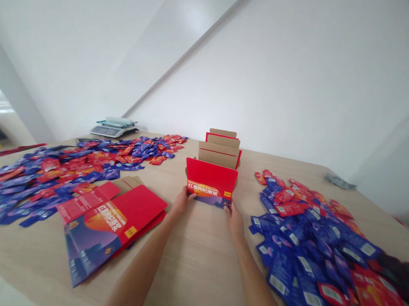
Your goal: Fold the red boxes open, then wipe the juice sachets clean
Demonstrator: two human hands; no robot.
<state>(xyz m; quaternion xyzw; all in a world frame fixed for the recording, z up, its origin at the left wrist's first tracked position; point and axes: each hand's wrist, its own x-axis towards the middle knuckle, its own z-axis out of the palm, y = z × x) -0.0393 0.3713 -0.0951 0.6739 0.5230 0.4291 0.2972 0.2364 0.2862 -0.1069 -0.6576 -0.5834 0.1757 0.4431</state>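
A red and purple carton (211, 183) with white print stands upright at the middle of the table, its tall red flap facing me. My left hand (182, 200) grips its lower left corner, thumb on the front face. At the lower right corner my right hand (233, 215) holds it the same way. Directly behind stand more open cartons (220, 154) in a row, with brown inner flaps raised. What lies inside the cartons is hidden from this side.
Flat folded cartons (118, 226) lie stacked at the left. Red and blue sachets (97, 161) spread behind them, and another sachet pile (309, 240) covers the right side. A scale (113, 129) stands at the back left by the wall. A grey crumpled piece (340, 181) lies far right.
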